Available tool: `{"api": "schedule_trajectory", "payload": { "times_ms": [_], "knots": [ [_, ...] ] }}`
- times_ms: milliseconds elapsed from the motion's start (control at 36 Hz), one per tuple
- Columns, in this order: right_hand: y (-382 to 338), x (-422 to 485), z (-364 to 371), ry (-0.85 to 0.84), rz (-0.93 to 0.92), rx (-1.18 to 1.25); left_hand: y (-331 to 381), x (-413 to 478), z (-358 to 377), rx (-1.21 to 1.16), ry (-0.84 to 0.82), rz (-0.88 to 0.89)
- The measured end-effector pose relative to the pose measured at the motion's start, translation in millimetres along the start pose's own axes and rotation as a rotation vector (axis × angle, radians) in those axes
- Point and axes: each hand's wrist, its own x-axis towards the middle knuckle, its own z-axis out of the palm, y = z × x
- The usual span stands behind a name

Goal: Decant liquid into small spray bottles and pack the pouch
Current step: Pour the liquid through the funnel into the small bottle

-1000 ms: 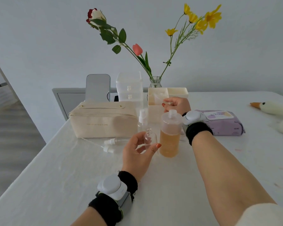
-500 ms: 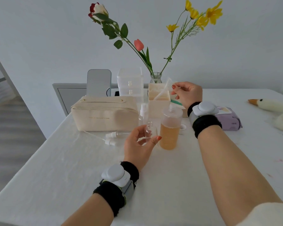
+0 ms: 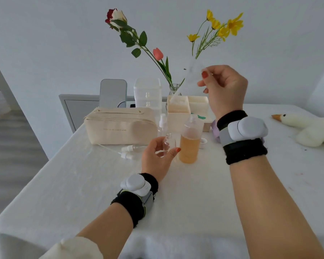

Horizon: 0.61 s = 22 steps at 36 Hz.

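Observation:
My left hand grips a small clear glass bottle, uncapped and upright just above the table. Right beside it stands a big plastic bottle half full of amber liquid. My right hand is raised above the cream organizer box and pinches a clear plastic funnel or pipette whose narrow tip points down toward the box. A beige zipped pouch lies at the left. Two white spray heads lie in front of it. Another small spray bottle stands behind the glass one.
A vase of flowers, clear stacked drawers and a standing mirror line the back. A small white cap lies by the amber bottle. A plush goose rests at the right. A purple wipes pack is mostly hidden behind my right wrist.
My right hand has lifted the clear plastic piece out of the organizer box, up and to the right. My left hand keeps the glass bottle in about the same place.

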Motion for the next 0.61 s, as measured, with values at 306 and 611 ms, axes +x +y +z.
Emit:
{"api": "schedule_trajectory", "payload": {
  "times_ms": [306,611],
  "knots": [
    [-29.1,-39.8,15.8,-0.333,-0.033,-0.210,0.7,-0.3,-21.9,0.082,0.046,0.023],
    [-15.5,-58.8,27.0,-0.458,0.017,-0.325,0.2,0.0,-24.5,0.074,0.039,0.034]
  ]
}}
